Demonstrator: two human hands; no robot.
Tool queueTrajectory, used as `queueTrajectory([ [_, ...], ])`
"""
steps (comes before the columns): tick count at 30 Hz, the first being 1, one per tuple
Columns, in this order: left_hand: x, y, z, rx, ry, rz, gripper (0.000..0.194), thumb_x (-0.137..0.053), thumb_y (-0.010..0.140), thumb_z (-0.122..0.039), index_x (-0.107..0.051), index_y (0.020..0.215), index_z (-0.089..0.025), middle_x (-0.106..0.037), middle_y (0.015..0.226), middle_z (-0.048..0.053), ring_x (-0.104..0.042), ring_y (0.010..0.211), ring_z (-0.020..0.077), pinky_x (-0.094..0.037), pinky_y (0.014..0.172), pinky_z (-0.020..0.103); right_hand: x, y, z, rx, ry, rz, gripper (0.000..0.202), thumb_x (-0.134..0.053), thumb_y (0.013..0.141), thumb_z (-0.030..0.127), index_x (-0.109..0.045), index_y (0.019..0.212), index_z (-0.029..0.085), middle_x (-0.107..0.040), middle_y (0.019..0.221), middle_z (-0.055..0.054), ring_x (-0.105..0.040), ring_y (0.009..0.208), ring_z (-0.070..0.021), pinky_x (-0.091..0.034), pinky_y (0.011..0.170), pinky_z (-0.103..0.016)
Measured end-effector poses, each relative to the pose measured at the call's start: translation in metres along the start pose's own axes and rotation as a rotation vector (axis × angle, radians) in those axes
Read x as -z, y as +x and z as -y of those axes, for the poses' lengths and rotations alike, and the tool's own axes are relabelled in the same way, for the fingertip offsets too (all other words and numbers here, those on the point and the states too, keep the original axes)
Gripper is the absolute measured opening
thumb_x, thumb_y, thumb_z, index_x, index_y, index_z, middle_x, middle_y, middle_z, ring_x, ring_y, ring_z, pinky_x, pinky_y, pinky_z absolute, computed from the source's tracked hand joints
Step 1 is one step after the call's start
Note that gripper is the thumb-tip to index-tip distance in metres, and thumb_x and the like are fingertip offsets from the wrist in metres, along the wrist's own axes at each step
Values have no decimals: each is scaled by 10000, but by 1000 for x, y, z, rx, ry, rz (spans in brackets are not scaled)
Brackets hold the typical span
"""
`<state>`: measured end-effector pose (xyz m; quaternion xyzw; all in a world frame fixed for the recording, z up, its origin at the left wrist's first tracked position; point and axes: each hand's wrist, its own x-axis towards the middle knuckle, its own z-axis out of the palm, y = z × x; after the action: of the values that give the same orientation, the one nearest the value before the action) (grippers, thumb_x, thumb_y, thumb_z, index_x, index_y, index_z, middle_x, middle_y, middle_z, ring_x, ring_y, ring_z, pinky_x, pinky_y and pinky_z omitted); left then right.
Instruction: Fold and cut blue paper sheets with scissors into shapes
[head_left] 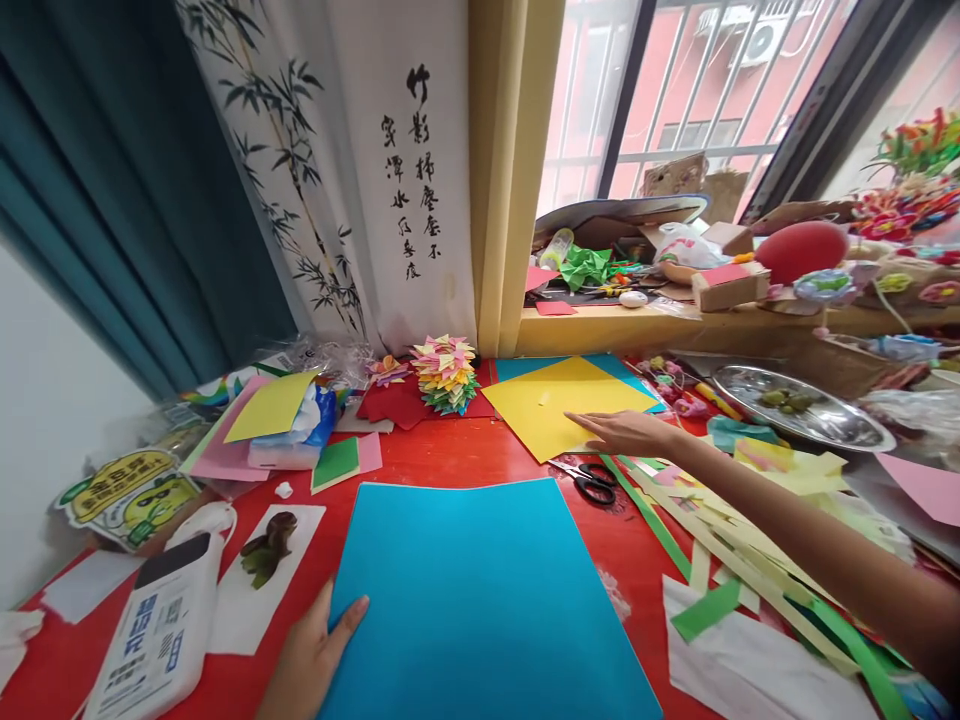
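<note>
A large blue sheet (487, 600) lies on the red table (435, 450) in front of me. My left hand (315, 640) grips its left edge, the thumb on top and the other fingers hidden. Farther back, my right hand (626, 433) reaches out over the yellow sheet (555, 400), fingers extended and resting at its right part. Under the yellow sheet, another blue sheet (611, 365) shows at the back. Black-handled scissors (596, 485) lie just below the yellow sheet, blades pointing left.
Green and pale paper strips (667, 530) cover the right side, near a metal tray (840, 420). A folded-paper model (445, 375) stands at the back. On the left are a white pack (161, 630), a tissue pack (292, 445) and coloured papers.
</note>
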<state>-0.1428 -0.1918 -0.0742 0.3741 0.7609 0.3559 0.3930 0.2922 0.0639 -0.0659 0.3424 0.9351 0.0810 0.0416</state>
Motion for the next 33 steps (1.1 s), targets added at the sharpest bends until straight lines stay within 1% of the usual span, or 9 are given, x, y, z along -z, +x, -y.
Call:
queueTrajectory([
  [3,0,1,1,14,-21,-4,728,-680,562,-544,-544,1188,-198,-640,1147,116,-480,1194,371,-512,865,454,6,3,1,5,-21,23,642,-364,914,483,-214,1447,158,-501,1325,-162,-553,1120,-258,-480,762,-325],
  [6,1,2,4,32,-23,-16,720,-675,563,-543,-544,1185,-203,-632,1159,113,-481,1193,371,-502,879,462,6,11,7,-44,-59,53,677,-373,890,543,-260,1430,151,-600,1185,-186,-636,926,-267,-450,673,-310],
  [10,1,2,6,110,-4,26,733,-643,592,-550,-508,1210,-180,-479,1351,116,-343,1302,358,-423,977,472,1,26,21,-129,-124,106,731,-320,874,608,-362,1372,74,-663,965,-223,-652,693,-273,-373,560,-289],
  [13,2,1,6,148,-7,69,757,-622,604,-566,-478,1232,-168,-375,1430,109,-248,1349,347,-384,1018,459,1,33,31,-170,-156,132,757,-280,875,621,-389,1346,38,-671,852,-229,-646,662,-295,-325,537,-278],
  [18,3,2,7,141,2,85,764,-604,612,-608,-473,1226,-171,-425,1394,118,-354,1299,340,-430,981,420,12,37,39,-224,-162,157,701,-226,896,593,-453,1291,60,-678,749,-196,-646,658,-287,-306,555,-275],
  [23,3,2,6,161,-31,142,853,-594,619,-642,-398,1277,-136,-408,1390,170,-427,1250,331,-462,942,422,17,46,47,-339,-140,156,708,-214,885,608,-502,1232,62,-677,752,-198,-652,702,-303,-342,585,-304],
  [25,2,1,4,167,-60,152,855,-588,623,-650,-389,1281,-141,-418,1382,171,-418,1258,325,-447,960,426,17,51,52,-368,-119,148,705,-231,875,620,-491,1243,77,-679,843,-206,-655,751,-302,-364,608,-312],
  [29,2,1,4,174,-50,98,816,-600,605,-645,-447,1236,-152,-430,1384,147,-383,1283,329,-381,1023,448,22,61,68,-349,-62,127,711,-337,815,664,-452,1286,144,-626,1093,-193,-642,877,-296,-401,649,-316],
  [33,2,2,6,204,-9,66,803,-580,619,-641,-453,1240,-148,-415,1398,145,-363,1295,336,-347,1042,474,27,69,85,-336,-22,128,624,-422,799,603,-539,1187,128,-641,1042,-179,-639,871,-306,-427,649,-326],
])
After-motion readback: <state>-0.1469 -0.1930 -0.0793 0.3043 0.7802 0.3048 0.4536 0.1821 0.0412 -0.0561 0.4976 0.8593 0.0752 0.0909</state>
